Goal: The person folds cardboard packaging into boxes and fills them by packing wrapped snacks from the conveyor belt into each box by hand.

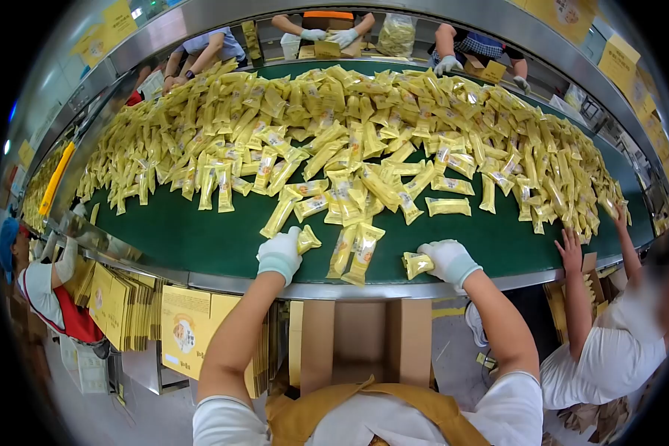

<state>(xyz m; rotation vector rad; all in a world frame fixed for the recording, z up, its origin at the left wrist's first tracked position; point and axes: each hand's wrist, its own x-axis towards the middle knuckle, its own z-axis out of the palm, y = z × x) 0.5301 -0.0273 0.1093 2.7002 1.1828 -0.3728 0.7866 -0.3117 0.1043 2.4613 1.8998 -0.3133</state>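
Both of my hands wear white gloves with pale green cuffs. Closed around a yellow snack packet (309, 239), my left hand (279, 255) is at the near part of the green conveyor belt (223, 236). To the right, my right hand (449, 262) grips another yellow packet (416, 264), its end sticking out leftward. Two loose packets (363, 254) lie between my hands, one overlapping the other. Beyond them a large heap of matching packets (334, 111) covers much of the belt. Below the belt edge, in front of my body, stands an open cardboard box (416, 342).
A metal rail (379, 289) runs along the belt's near edge. Stacks of flat yellow cartons (182, 327) stand at lower left. Co-workers work across the belt; another person's bare hand (571, 253) touches the belt at right. A person in a red apron (74, 320) is at left.
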